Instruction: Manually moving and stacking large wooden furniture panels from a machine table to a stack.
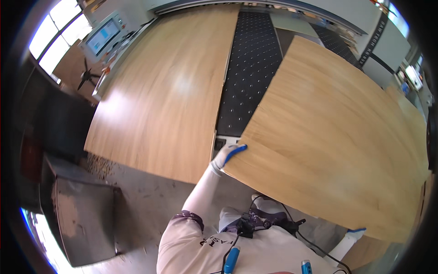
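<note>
A large wood-grain panel point(333, 132) slants across the right side, and I hold it by its near edge. My left hand point(227, 154), in a white glove with blue on it, is closed round the panel's near left corner. Farther right along the same edge, my right hand point(357, 233) grips the panel in a similar glove; its fingers are partly hidden. A second wood-grain panel point(159, 100) lies flat to the left, apart from my hands. Between the two panels shows a black machine bed point(248, 68) dotted with small pale studs.
A machine beam point(200, 5) spans the far end. At the far left stands a control screen point(104, 37), with a black fan point(87, 74) below it. A worn metal cabinet point(86, 219) sits on the floor at the lower left. Debris point(100, 166) lies near the left panel.
</note>
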`<control>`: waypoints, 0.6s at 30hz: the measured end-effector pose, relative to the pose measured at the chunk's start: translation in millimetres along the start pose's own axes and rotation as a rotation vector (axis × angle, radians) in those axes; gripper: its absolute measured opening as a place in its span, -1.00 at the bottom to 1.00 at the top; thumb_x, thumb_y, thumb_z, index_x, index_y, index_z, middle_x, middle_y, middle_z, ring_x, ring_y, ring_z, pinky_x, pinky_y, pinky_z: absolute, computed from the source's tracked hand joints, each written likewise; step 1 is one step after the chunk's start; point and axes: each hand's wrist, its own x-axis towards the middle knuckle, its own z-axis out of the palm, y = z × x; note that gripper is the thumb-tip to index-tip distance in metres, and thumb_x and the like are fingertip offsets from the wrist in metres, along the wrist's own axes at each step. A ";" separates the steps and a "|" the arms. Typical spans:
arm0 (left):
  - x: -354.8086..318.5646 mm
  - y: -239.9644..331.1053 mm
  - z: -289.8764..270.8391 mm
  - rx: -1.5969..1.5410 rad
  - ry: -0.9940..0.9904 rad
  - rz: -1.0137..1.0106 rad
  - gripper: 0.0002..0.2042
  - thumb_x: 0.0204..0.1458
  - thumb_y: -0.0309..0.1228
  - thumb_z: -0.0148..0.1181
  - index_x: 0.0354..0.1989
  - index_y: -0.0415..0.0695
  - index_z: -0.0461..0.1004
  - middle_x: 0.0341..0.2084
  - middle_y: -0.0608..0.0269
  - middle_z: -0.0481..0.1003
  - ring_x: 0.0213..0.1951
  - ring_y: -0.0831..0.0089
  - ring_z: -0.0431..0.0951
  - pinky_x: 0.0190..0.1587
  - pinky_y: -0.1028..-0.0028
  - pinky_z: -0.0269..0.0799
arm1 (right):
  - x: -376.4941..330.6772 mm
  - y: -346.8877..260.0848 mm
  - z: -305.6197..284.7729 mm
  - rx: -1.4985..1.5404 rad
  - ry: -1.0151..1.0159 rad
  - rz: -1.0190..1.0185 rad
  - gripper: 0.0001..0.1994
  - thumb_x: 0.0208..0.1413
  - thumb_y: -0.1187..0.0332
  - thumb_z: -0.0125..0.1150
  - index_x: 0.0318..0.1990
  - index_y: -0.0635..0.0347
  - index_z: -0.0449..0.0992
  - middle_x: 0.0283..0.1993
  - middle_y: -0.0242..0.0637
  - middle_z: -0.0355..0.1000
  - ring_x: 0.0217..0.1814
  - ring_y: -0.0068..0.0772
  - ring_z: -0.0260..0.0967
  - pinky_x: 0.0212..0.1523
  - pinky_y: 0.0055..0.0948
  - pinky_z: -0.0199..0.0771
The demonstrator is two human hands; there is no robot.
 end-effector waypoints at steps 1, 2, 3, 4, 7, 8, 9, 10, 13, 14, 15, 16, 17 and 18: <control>3.2 16.9 -21.9 -0.093 -0.078 0.021 -0.70 0.14 -0.24 0.23 -0.18 -0.27 0.59 -0.32 0.22 0.61 -0.31 0.54 0.61 -0.22 0.53 0.53 | -25.2 7.9 18.5 0.014 -0.063 -0.001 -0.43 0.36 -0.04 -0.23 0.35 0.14 0.17 0.39 -0.27 0.17 0.38 -0.19 0.16 0.32 -0.16 0.22; 5.5 32.7 -49.2 0.010 -0.041 0.096 -0.71 0.15 -0.27 0.22 -0.16 -0.28 0.58 -0.28 0.20 0.61 -0.27 0.51 0.61 -0.19 0.51 0.53 | -52.2 13.3 36.5 0.027 -0.126 -0.006 -0.43 0.36 -0.04 -0.23 0.35 0.14 0.17 0.39 -0.27 0.17 0.37 -0.19 0.16 0.32 -0.16 0.23; 9.2 45.3 -78.5 0.047 -0.119 0.214 -0.72 0.15 -0.29 0.21 -0.14 -0.29 0.57 -0.24 0.18 0.61 -0.24 0.49 0.61 -0.16 0.50 0.53 | -79.4 17.9 56.2 0.030 -0.146 -0.012 -0.43 0.36 -0.04 -0.23 0.35 0.14 0.16 0.39 -0.27 0.17 0.37 -0.19 0.16 0.32 -0.16 0.23; 11.7 48.5 -106.4 0.085 -0.100 0.384 -0.73 0.15 -0.34 0.19 -0.11 -0.31 0.55 -0.21 0.14 0.60 -0.18 0.46 0.60 -0.10 0.48 0.51 | -110.3 23.2 75.4 0.068 -0.133 0.010 -0.44 0.36 -0.03 -0.20 0.34 0.13 0.19 0.36 -0.27 0.21 0.35 -0.20 0.19 0.30 -0.18 0.25; 37.4 76.5 -219.0 0.356 -0.102 0.517 -0.54 0.31 -0.21 -0.21 0.13 -0.34 0.41 0.15 0.05 0.42 0.20 0.30 0.38 0.32 0.34 0.21 | -203.4 37.3 135.8 0.171 -0.082 0.149 -0.51 0.34 0.01 -0.07 0.27 0.11 0.29 0.23 -0.32 0.36 0.24 -0.34 0.30 0.17 -0.30 0.34; 46.7 88.3 -259.2 0.225 -0.056 0.406 -0.50 0.32 -0.17 -0.26 0.17 -0.34 0.37 0.17 0.05 0.40 0.24 0.28 0.35 0.35 0.31 0.17 | -232.9 40.6 157.1 0.110 -0.111 0.142 -0.52 0.34 0.03 -0.05 0.25 0.14 0.31 0.20 -0.33 0.39 0.22 -0.37 0.32 0.19 -0.33 0.33; 56.1 111.0 -303.1 0.413 -0.081 0.442 -0.49 0.32 -0.14 -0.26 0.19 -0.32 0.35 0.18 0.06 0.39 0.24 0.27 0.34 0.35 0.30 0.16 | -261.9 47.0 179.5 0.082 -0.098 0.145 -0.53 0.33 0.04 -0.03 0.23 0.18 0.33 0.17 -0.35 0.42 0.20 -0.39 0.35 0.21 -0.36 0.32; 61.9 132.5 -344.0 0.427 -0.095 0.499 -0.51 0.33 -0.16 -0.26 0.22 -0.29 0.34 0.18 0.07 0.39 0.24 0.27 0.34 0.35 0.33 0.16 | -291.1 52.9 201.0 0.153 -0.170 0.165 -0.56 0.30 0.05 0.05 0.17 0.13 0.38 0.08 -0.43 0.47 0.10 -0.51 0.39 0.13 -0.47 0.35; 59.9 208.9 -442.7 0.514 0.109 0.500 -0.53 0.33 -0.15 -0.22 0.23 -0.22 0.32 0.17 0.09 0.38 0.22 0.32 0.34 0.31 0.32 0.17 | -382.7 81.9 252.9 0.111 -0.271 0.233 -0.73 0.31 0.05 0.05 -0.34 -0.03 0.45 -0.49 -0.53 0.36 -0.50 -0.63 0.30 -0.49 -0.53 0.28; 57.0 237.9 -465.1 0.532 0.193 0.534 -0.54 0.33 -0.14 -0.21 0.23 -0.20 0.32 0.17 0.09 0.37 0.21 0.33 0.33 0.29 0.32 0.17 | -405.6 101.6 274.4 0.092 -0.228 0.330 -0.65 0.30 0.04 0.07 -0.53 -0.09 0.30 -0.65 -0.56 0.14 -0.64 -0.61 0.14 -0.61 -0.50 0.16; 54.3 266.5 -479.4 0.540 0.272 0.582 -0.54 0.32 -0.14 -0.20 0.23 -0.18 0.31 0.16 0.10 0.37 0.20 0.35 0.33 0.28 0.31 0.17 | -422.5 110.8 284.6 -0.414 -0.322 0.308 -0.64 0.31 0.03 0.03 -0.44 0.04 0.44 -0.60 -0.47 0.30 -0.58 -0.55 0.27 -0.55 -0.51 0.29; 56.6 292.8 -486.0 0.544 0.338 0.625 -0.55 0.32 -0.14 -0.18 0.24 -0.16 0.31 0.16 0.11 0.36 0.20 0.36 0.33 0.26 0.31 0.18 | -432.7 120.0 292.6 -0.585 -0.494 0.547 -0.59 0.33 0.05 -0.03 -0.25 0.23 0.55 -0.43 -0.33 0.49 -0.43 -0.48 0.45 -0.41 -0.47 0.48; 65.2 311.6 -482.9 0.573 0.358 0.659 -0.56 0.32 -0.13 -0.17 0.24 -0.14 0.30 0.16 0.12 0.36 0.19 0.38 0.32 0.25 0.31 0.18 | -439.3 134.5 298.4 -0.837 -0.792 0.590 -0.57 0.31 0.05 -0.04 -0.03 0.26 0.54 -0.18 -0.19 0.56 -0.18 -0.33 0.53 -0.13 -0.36 0.55; 78.6 311.6 -470.2 0.634 0.335 0.674 -0.52 0.31 -0.10 -0.14 0.25 -0.17 0.29 0.19 0.12 0.33 0.24 0.35 0.27 0.29 0.29 0.14 | -442.3 144.3 295.1 -1.202 -1.103 0.387 -0.57 0.27 0.03 -0.02 -0.01 0.21 0.53 -0.09 -0.15 0.54 -0.05 -0.22 0.50 -0.02 -0.28 0.49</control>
